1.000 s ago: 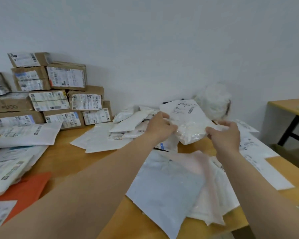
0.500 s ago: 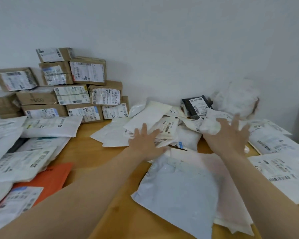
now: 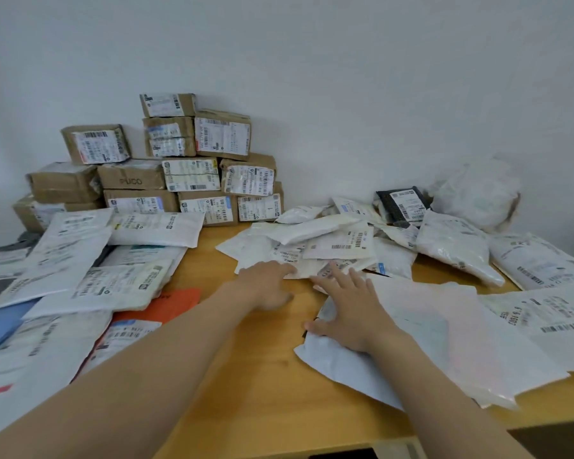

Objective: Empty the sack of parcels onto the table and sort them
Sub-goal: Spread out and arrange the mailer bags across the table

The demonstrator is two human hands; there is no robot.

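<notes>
Your left hand (image 3: pixel 265 286) lies low over the table (image 3: pixel 262 376), in front of the stack of cardboard boxes (image 3: pixel 193 167). Its fingers stretch forward and their tips touch the near edge of the heap of small white parcels (image 3: pixel 312 233). It grips nothing, though blur softens the fingers. Your right hand (image 3: pixel 352 313), further right of the stack, is spread wide and flat, palm down on a large grey mailer (image 3: pixel 411 352), and holds nothing. The heap sits just right of the stack's base, its parcels overlapping one another. Far right of the stack, against the wall, the crumpled white sack (image 3: pixel 478 193) slumps. A black parcel (image 3: pixel 401 203) leans just beside it on the stack's side. Wide flat white mailers (image 3: pixel 80 253) overlap in front of the stack and to its left, and an orange envelope (image 3: pixel 166 306) pokes out from beneath them.
</notes>
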